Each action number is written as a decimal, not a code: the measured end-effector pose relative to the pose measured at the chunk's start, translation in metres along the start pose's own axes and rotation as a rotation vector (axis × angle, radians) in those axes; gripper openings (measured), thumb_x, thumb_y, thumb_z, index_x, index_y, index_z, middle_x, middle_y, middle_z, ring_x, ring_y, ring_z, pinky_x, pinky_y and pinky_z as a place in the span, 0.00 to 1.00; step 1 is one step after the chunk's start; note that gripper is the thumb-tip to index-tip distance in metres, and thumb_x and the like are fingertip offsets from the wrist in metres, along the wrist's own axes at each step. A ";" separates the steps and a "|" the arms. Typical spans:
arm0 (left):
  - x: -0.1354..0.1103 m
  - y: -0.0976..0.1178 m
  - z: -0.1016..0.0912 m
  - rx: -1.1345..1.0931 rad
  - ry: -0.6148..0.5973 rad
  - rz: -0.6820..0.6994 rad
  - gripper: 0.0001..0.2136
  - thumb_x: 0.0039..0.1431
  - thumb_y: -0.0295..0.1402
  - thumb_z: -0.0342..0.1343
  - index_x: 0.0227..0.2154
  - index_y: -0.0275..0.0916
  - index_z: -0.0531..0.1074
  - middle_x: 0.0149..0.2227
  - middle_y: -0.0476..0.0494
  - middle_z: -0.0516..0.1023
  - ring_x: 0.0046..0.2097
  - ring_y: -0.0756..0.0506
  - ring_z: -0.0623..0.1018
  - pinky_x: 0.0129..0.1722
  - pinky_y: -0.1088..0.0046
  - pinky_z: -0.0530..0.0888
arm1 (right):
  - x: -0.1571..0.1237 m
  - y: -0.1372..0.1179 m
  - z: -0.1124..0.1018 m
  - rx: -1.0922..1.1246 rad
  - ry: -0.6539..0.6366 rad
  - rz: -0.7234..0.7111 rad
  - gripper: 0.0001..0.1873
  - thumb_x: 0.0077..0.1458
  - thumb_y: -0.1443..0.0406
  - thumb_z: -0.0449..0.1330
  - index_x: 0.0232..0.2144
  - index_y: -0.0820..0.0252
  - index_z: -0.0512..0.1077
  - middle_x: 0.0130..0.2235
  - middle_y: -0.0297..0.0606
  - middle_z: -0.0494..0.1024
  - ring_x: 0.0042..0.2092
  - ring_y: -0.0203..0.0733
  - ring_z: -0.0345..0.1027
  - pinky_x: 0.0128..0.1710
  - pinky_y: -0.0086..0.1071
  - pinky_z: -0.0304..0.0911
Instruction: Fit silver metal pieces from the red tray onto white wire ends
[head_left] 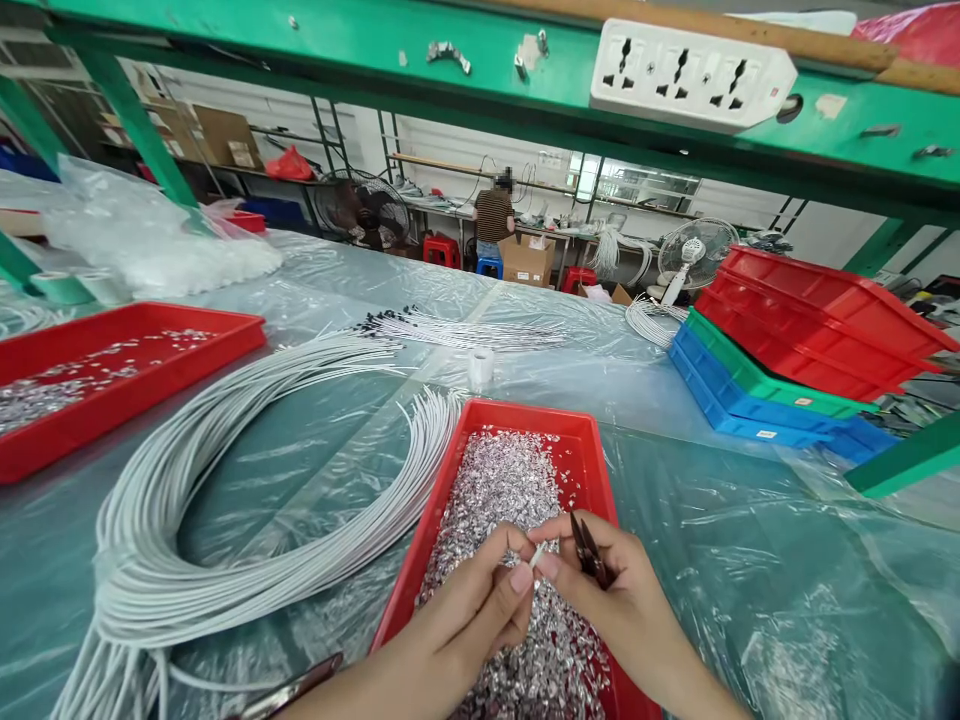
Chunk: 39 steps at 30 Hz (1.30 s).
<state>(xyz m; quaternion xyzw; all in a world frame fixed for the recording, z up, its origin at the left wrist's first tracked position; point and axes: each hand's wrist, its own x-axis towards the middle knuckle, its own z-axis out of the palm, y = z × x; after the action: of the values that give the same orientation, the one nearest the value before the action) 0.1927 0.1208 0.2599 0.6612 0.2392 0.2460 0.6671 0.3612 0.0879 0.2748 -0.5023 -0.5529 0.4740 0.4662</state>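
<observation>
Over a red tray of small silvery foil scraps, both my hands meet at a short white cable end. My left hand pinches it between thumb and forefinger, the other fingers curled under. My right hand is closed too, its thumb and forefinger at the cable's tip. Tucked in that same hand are small dark scissors, blades pointing away from me. Left of the tray lies a big coil of white cables, its cut ends reaching the tray's left rim.
Another red tray with scraps stands at left. Behind the coil are a bundle of dark-tipped cables and a white roll. Stacked bins stand at right. A green beam with a power strip crosses above. A person sits far back.
</observation>
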 end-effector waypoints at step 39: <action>-0.006 -0.020 -0.015 1.006 0.394 0.748 0.09 0.63 0.22 0.46 0.43 0.39 0.63 0.35 0.42 0.81 0.31 0.47 0.79 0.28 0.72 0.74 | -0.002 -0.002 0.003 -0.106 -0.044 -0.135 0.04 0.53 0.68 0.60 0.31 0.54 0.73 0.19 0.23 0.54 0.19 0.32 0.45 0.17 0.28 0.42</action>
<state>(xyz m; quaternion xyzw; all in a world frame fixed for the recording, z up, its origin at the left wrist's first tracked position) 0.1782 0.1286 0.2393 0.8736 0.1970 0.4359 0.0895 0.3579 0.0861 0.2767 -0.4775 -0.6200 0.4223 0.4575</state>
